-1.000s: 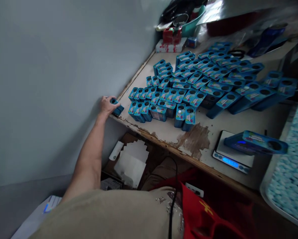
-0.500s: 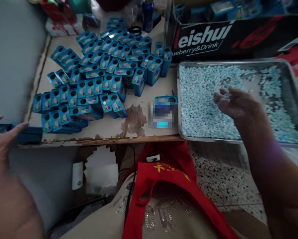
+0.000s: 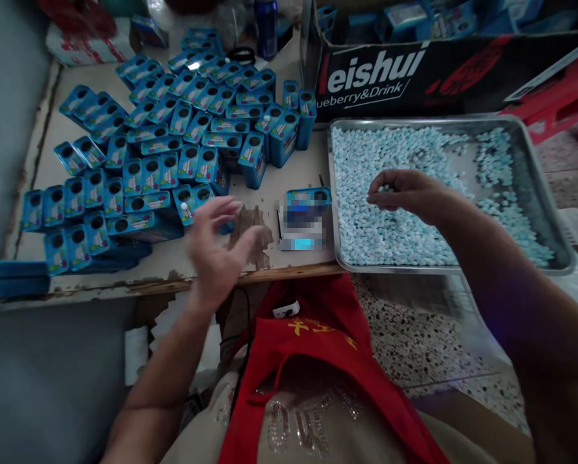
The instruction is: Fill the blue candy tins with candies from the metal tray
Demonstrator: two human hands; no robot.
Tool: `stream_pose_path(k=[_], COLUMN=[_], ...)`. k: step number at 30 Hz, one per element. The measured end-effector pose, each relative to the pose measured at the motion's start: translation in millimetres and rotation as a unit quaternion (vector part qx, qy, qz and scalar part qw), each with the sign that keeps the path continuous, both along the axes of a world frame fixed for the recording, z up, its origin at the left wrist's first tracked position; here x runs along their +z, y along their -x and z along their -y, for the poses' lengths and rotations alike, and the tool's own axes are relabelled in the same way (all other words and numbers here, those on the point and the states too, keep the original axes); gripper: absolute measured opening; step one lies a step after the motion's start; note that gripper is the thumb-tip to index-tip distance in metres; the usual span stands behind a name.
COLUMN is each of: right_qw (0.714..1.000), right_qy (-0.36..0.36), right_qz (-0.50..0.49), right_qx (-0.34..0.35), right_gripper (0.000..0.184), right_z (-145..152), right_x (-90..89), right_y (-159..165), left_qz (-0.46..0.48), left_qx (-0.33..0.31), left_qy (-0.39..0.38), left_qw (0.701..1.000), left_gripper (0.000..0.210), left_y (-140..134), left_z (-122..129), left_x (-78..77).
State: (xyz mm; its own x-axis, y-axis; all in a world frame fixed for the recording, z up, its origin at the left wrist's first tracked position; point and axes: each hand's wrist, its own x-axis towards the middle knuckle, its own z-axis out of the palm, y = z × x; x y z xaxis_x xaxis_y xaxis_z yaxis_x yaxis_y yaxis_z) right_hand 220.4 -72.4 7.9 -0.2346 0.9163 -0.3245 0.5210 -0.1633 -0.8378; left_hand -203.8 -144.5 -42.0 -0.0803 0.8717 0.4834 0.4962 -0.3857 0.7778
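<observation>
My left hand (image 3: 221, 248) is in the air near the table's front edge, thumb and fingers apart, with nothing in it. It is slightly blurred and partly covers the nearest blue boxes. A small scale (image 3: 302, 225), its face pixelated, lies to its right, with a blue open-topped box (image 3: 325, 195) at its back. Over the metal tray (image 3: 535, 193), my right hand (image 3: 409, 193) has its fingers curled together; pale bits show between them. Small pale blue tablets (image 3: 356, 225) cover much of the tray. Many blue boxes (image 3: 254, 158) with dark round openings stand in rows at left.
A black carton (image 3: 380, 77) holding more blue boxes stands behind the tray. At the back are a blue can (image 3: 266, 29), black scissors (image 3: 241, 55) and a white-and-red box (image 3: 93, 42). A blue strip (image 3: 13, 277) lies at the left edge. A red stool (image 3: 559, 106) is at right.
My left hand has come from the blue pieces at the far left edge rightward to near the scale. My right hand stays over the tray, its fingers more curled. The view has shifted slightly right.
</observation>
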Motion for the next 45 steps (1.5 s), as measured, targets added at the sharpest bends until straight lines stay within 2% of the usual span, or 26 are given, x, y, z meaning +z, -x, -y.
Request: stream_pose_path(k=[3,5,6,7,9,11,13,15,18,22,25,27,29,32,34,37,39,40,42,44,45], right_qw=[0.984,0.973,0.977,0.984,0.987,0.954,0.902,0.862,0.841,0.847,0.854,0.85,0.855,0.899,0.924,0.939,0.942,0.936,0.921,0.927,0.932], right_qy=[-0.127,-0.187,-0.189,-0.167,-0.065,0.045,0.115,0.145,0.164,0.155,0.128,0.092,0.042,-0.043,-0.11,-0.204,-0.241,-0.255,-0.292,-0.319,-0.327], right_qz=[0.11,0.126,0.103,0.057,-0.08,-0.238,-0.363,-0.434,-0.465,-0.458,-0.445,-0.447,-0.433,-0.348,-0.272,-0.123,0.043,0.138,0.225,0.194,0.157], right_qx=[0.057,0.044,0.008,-0.037,-0.125,-0.177,-0.202,-0.216,-0.222,-0.22,-0.238,-0.263,-0.281,-0.263,-0.243,-0.247,-0.23,-0.198,-0.128,-0.047,0.004], right_gripper=[0.014,0.02,0.021,0.021,0.022,0.02,0.01,0.014,0.022,0.013,0.013,0.017,0.023,0.03,0.027,0.018,0.013,0.013,0.02,0.027,0.029], right_z=[5,12,16,21,30,36,39,39,33,26,23,21,19,19,19,19,13,7,-5,-14,-17], right_x=[5.5,5.7,4.1,1.5,-5.7,-12.9,-17.4,-19.0,-19.5,-21.0,-21.2,-20.1,-17.6,-10.4,-3.7,4.3,3.2,0.2,-8.4,-15.1,-16.0], right_y=[6,13,18,24,39,54,69,79,87,88,89,94,102,113,108,79,55,47,49,80,104], left_qz=[0.039,0.02,0.002,-0.021,-0.08,-0.152,-0.212,-0.253,-0.29,-0.236,-0.141,-0.09,-0.062,-0.039,-0.019,0.024,0.05,0.052,0.024,-0.043,-0.083], left_qx=[-0.068,-0.105,-0.118,-0.129,-0.152,-0.182,-0.197,-0.187,-0.162,-0.131,-0.077,-0.044,-0.038,-0.055,-0.043,-0.014,-0.017,-0.018,0.001,0.066,0.099], left_qy=[0.067,0.114,0.116,0.097,0.003,-0.119,-0.201,-0.216,-0.177,-0.156,-0.065,-0.002,0.012,0.006,0.024,0.061,0.065,0.056,0.017,-0.036,-0.062], left_qw=[0.995,0.988,0.986,0.987,0.985,0.964,0.936,0.924,0.926,0.95,0.985,0.995,0.997,0.998,0.999,0.998,0.996,0.997,1.0,0.996,0.99], left_gripper=[0.079,0.063,0.052,0.041,0.027,0.031,0.036,0.037,0.038,0.034,0.03,0.037,0.039,0.037,0.039,0.048,0.051,0.051,0.051,0.053,0.061], left_y=[-79,-104,-109,-110,-107,-103,-102,-101,-99,-98,-110,-122,-134,-146,-147,-131,-102,-80,-21,56,100], left_z=[-30,-47,-53,-58,-66,-72,-79,-85,-89,-82,-70,-64,-60,-59,-58,-52,-43,-39,-29,-26,-29], left_x=[-30.5,-37.0,-35.9,-32.3,-20.6,-9.1,-3.7,-5.7,-14.7,-21.0,-23.5,-27.3,-31.9,-35.2,-32.3,-15.8,5.5,19.4,52.5,88.2,104.9])
